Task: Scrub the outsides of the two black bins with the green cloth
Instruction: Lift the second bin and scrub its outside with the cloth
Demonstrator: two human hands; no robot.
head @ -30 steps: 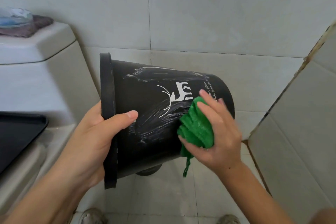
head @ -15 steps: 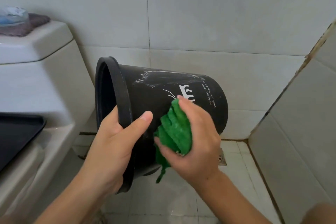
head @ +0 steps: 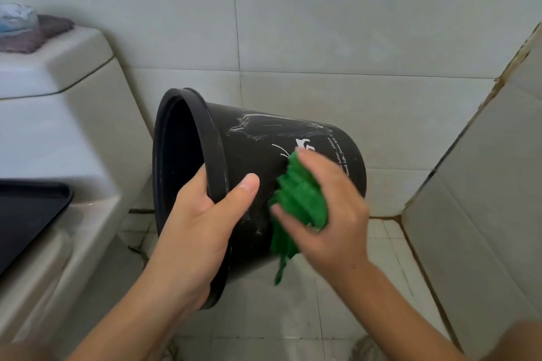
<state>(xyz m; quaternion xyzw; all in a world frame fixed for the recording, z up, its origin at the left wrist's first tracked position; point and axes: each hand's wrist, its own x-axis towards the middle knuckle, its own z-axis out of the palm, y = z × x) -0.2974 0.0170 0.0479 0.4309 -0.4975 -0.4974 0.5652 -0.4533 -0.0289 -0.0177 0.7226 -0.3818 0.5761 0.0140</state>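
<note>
From the head view, the black bin [head: 249, 173] is held off the floor [head: 337, 311], tipped on its side with its open mouth turned left and its base toward the tiled wall [head: 322, 23], so its printed side faces up for scrubbing. The left hand [head: 199, 231] clamps the rim [head: 217, 155], thumb across the outer wall and fingers hooked inside; this probably steadies the bin against the rubbing. The right hand [head: 325, 214] grasps the bunched green cloth [head: 299, 202] and presses it onto the bin's side just below the white print, a loose tail hanging beneath. The hand is blurred, which suggests scrubbing is under way. Pale smears streak the upper wall, so that patch likely needs more passes. Only one bin is visible. A toilet tank [head: 58, 97] stands at left, close beside the bin.
</note>
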